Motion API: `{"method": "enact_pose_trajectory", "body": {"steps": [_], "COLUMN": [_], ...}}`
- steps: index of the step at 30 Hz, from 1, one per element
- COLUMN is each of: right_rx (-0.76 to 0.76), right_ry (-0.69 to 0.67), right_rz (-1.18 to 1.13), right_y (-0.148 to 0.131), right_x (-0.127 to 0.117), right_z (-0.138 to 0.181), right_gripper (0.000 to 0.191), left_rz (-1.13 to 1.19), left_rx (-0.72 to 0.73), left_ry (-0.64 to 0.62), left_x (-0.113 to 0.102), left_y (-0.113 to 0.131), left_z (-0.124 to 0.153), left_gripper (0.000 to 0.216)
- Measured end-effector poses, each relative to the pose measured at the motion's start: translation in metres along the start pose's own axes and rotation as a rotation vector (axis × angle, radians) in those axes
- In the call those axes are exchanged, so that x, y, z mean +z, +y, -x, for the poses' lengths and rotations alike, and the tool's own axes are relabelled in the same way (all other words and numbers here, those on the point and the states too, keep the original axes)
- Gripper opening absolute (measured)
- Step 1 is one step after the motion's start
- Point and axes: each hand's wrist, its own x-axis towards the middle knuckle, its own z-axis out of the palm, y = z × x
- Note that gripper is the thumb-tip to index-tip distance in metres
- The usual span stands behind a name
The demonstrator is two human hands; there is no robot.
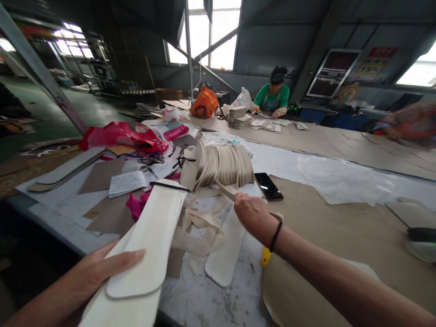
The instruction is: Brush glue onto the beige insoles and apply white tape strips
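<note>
My left hand [102, 272] grips several long white panels with rounded ends [150, 245], thumb flat on top. They slant up over the table, and a black strap [170, 186] lies across their far end. My right hand [252, 211], closed with a black band round the wrist, is in front of a row of thin beige pieces [225, 165] standing on edge. A beige strip [226, 190] runs from that row into its fingers; how far it extends inside the fist is hidden. Below lie one white panel [225, 254] and a crumpled cream cloth strip [200, 231].
A black phone [269, 186] lies right of the row. Left are an open notebook [127, 183], a red plastic bag [122, 136] and a pink bottle [176, 132]. A yellow handle [266, 256] shows beneath my right forearm. Across the table, a person in green [272, 95] works; another is far right.
</note>
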Motion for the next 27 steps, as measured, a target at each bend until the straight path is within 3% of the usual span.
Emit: {"method": "enact_pose_trajectory", "body": {"steps": [3, 6, 9, 13, 20, 23, 27], "right_rx": [0.100, 0.161, 0.232, 0.318, 0.397, 0.391, 0.350], "right_ry": [-0.070, -0.130, -0.120, -0.134, -0.199, -0.202, -0.203], "right_rz": [-0.018, -0.060, -0.100, -0.166, -0.216, -0.214, -0.210], "right_y": [-0.012, -0.028, -0.041, -0.044, -0.047, -0.052, -0.059], "right_x": [0.002, 0.023, 0.043, 0.047, 0.037, 0.032, 0.030], "right_z": [0.016, 0.027, 0.032, 0.025, 0.007, 0.007, 0.012], "right_gripper": [0.033, 0.030, 0.038, 0.057, 0.081, 0.077, 0.049], "left_rz": [-0.081, -0.263, -0.509, -0.737, -0.881, -0.913, -0.951], "left_rx": [0.141, 0.294, 0.341, 0.360, 0.434, 0.468, 0.488], "left_ry": [0.094, 0.216, 0.264, 0.283, 0.245, 0.249, 0.267], "left_x": [0.023, 0.044, 0.056, 0.062, 0.063, 0.066, 0.070], "left_y": [-0.019, -0.031, -0.039, -0.043, -0.044, -0.044, -0.044], "left_z": [-0.004, -0.014, -0.019, -0.015, -0.011, -0.010, -0.006], "left_gripper": [0.073, 0.063, 0.053, 0.048, 0.041, 0.037, 0.035]}}
